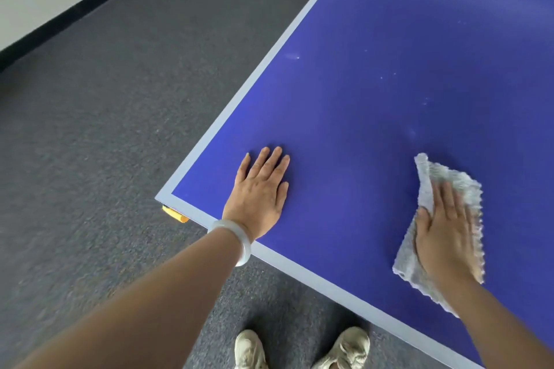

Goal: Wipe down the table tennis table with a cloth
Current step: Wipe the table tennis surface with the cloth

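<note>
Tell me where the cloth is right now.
In the head view the grey cloth lies on the blue table at lower right, near its front edge, pressed flat under the right hand, well apart from the left hand.

Head-worn view, downward over table (389,69)

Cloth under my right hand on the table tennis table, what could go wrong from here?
The grey cloth is folded over at its far corner under the right hand, so it may bunch and streak. The white specks farther up the table tennis table lie beyond the cloth and could be missed. The left hand rests flat on the blue surface and may leave a palm print.
</note>
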A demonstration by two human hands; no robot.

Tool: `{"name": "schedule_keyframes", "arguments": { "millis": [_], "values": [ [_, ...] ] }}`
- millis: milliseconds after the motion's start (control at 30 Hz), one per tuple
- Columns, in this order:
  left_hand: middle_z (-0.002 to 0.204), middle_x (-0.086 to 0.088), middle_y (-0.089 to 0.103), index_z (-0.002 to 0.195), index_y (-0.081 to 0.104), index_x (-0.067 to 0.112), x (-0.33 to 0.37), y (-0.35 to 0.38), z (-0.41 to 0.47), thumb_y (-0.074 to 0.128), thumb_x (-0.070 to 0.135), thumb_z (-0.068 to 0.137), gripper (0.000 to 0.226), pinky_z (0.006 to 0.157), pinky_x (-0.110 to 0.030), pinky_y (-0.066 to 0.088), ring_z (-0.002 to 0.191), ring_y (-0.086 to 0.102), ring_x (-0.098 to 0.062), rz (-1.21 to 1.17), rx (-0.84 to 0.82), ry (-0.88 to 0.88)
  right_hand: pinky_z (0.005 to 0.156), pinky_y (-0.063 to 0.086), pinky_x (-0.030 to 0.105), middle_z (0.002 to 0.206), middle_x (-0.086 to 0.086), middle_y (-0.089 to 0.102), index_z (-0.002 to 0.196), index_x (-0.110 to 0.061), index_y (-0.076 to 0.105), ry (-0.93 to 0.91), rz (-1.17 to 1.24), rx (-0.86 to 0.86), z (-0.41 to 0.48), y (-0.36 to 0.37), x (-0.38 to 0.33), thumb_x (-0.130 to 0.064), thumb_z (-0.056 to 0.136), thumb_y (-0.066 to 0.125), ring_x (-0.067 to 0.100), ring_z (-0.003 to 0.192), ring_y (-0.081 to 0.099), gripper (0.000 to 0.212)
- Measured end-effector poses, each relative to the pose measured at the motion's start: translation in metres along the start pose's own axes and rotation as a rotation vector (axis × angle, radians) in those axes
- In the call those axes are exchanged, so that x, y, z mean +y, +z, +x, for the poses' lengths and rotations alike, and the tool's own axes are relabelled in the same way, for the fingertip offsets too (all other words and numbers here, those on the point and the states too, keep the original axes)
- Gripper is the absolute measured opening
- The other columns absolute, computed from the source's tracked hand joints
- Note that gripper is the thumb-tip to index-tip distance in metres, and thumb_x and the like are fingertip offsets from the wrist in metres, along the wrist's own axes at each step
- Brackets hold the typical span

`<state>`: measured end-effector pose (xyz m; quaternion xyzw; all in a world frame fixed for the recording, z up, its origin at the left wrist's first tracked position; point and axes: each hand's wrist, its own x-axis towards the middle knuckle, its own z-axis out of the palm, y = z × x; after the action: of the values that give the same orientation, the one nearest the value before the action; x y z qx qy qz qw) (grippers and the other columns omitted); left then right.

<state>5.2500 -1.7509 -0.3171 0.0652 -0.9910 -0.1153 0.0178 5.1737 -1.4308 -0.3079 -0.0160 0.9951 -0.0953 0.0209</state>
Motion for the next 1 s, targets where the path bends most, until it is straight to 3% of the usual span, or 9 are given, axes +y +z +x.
{"name": "schedule_keyframes", "arguments": {
  "millis": [100, 300, 400, 467, 533, 633, 700, 800, 1000],
  "values": [
    [0.164, 0.005, 0.009, 0.156, 0.018, 0.022, 0.0, -0.001, 0.0, 0.019, 0.035, 0.105, 0.053, 0.122, -0.041, -0.004, 0.152, 0.0, -0.015, -0.033, 0.003, -0.003, 0.125, 0.002, 0.048, 0.166, 0.012, 0.012, 0.157, -0.006, 0.011, 0.159, 0.047, 0.066, -0.033, 0.015, -0.076, -0.038, 0.099, 0.01, 0.028, 0.154, 0.006, 0.066],
    [0.154, 0.007, 0.038, 0.149, 0.037, 0.017, -0.004, -0.017, -0.002, 0.034, 0.015, 0.106, 0.044, 0.122, -0.024, 0.004, 0.147, 0.024, -0.01, -0.531, 0.113, -0.064, 0.122, -0.013, 0.047, 0.166, 0.01, -0.009, 0.159, -0.015, -0.001, -0.351, 0.005, -0.128, -0.081, 0.046, -0.223, -0.039, 0.102, 0.03, 0.026, 0.152, -0.015, 0.069],
    [0.145, 0.013, 0.045, 0.147, 0.041, 0.021, -0.007, -0.03, -0.005, 0.044, 0.02, 0.104, 0.043, 0.116, -0.021, 0.024, 0.135, 0.038, -0.001, -1.006, 0.173, -0.367, 0.123, -0.003, 0.031, 0.165, -0.004, 0.012, 0.157, -0.022, 0.023, -0.368, 0.495, -0.387, -0.058, 0.022, -0.221, -0.031, 0.105, 0.04, 0.014, 0.154, 0.001, 0.056],
    [0.138, 0.002, 0.049, 0.142, 0.046, 0.013, -0.01, -0.034, -0.012, 0.048, 0.015, 0.101, 0.041, 0.112, -0.03, 0.032, 0.129, 0.043, -0.013, -0.877, 0.306, -0.404, 0.116, 0.021, 0.023, 0.156, -0.011, 0.037, 0.146, -0.023, 0.046, -0.22, 0.724, -0.298, -0.038, 0.004, -0.191, -0.019, 0.103, 0.046, 0.009, 0.147, 0.028, 0.043],
    [0.124, -0.009, 0.053, 0.126, 0.057, 0.005, -0.001, -0.032, -0.026, 0.041, 0.007, 0.092, 0.037, 0.101, -0.04, 0.039, 0.113, 0.048, -0.027, -0.581, 0.404, -0.276, 0.115, 0.026, 0.028, 0.155, -0.005, 0.039, 0.144, -0.017, 0.048, -0.116, 0.58, -0.125, -0.012, -0.004, -0.164, -0.013, 0.102, 0.047, 0.012, 0.145, 0.031, 0.042],
    [0.13, -0.01, 0.054, 0.125, 0.058, 0.006, 0.041, -0.017, -0.042, 0.034, 0.017, 0.089, 0.044, 0.105, -0.046, 0.041, 0.12, 0.05, -0.032, -0.325, 0.236, -0.081, 0.123, 0.013, 0.036, 0.165, 0.006, 0.016, 0.155, -0.007, 0.025, -0.088, 0.306, -0.153, 0.018, 0.007, -0.159, -0.016, 0.104, 0.04, 0.02, 0.153, 0.009, 0.053],
    [0.155, -0.011, 0.034, 0.146, 0.041, 0.009, 0.063, -0.001, -0.044, 0.032, 0.028, 0.097, 0.053, 0.118, -0.05, 0.023, 0.146, 0.026, -0.032, -0.158, 0.095, -0.062, 0.125, 0.001, 0.037, 0.166, 0.01, 0.007, 0.157, -0.004, 0.015, -0.142, 0.161, -0.124, 0.025, 0.022, -0.167, -0.02, 0.106, 0.033, 0.022, 0.154, 0.001, 0.056],
    [0.165, -0.006, 0.002, 0.157, 0.014, 0.017, 0.063, 0.006, -0.041, 0.023, 0.038, 0.103, 0.059, 0.121, -0.053, 0.0, 0.151, -0.008, -0.026, -0.045, -0.014, -0.095, 0.126, -0.001, 0.039, 0.166, 0.011, 0.006, 0.157, -0.005, 0.013, -0.171, 0.079, -0.046, 0.025, 0.038, -0.168, -0.026, 0.105, 0.026, 0.022, 0.154, 0.001, 0.058],
    [0.163, -0.002, 0.019, 0.153, 0.031, 0.025, 0.016, -0.002, -0.073, 0.036, 0.041, 0.096, 0.06, 0.114, -0.06, 0.019, 0.151, 0.014, -0.028, -0.017, -0.026, -0.101, 0.126, 0.004, 0.043, 0.165, 0.013, 0.012, 0.156, -0.003, 0.017, -0.194, 0.008, -0.026, 0.027, 0.041, -0.165, -0.027, 0.104, 0.028, 0.026, 0.154, 0.007, 0.059]
  ]
}}
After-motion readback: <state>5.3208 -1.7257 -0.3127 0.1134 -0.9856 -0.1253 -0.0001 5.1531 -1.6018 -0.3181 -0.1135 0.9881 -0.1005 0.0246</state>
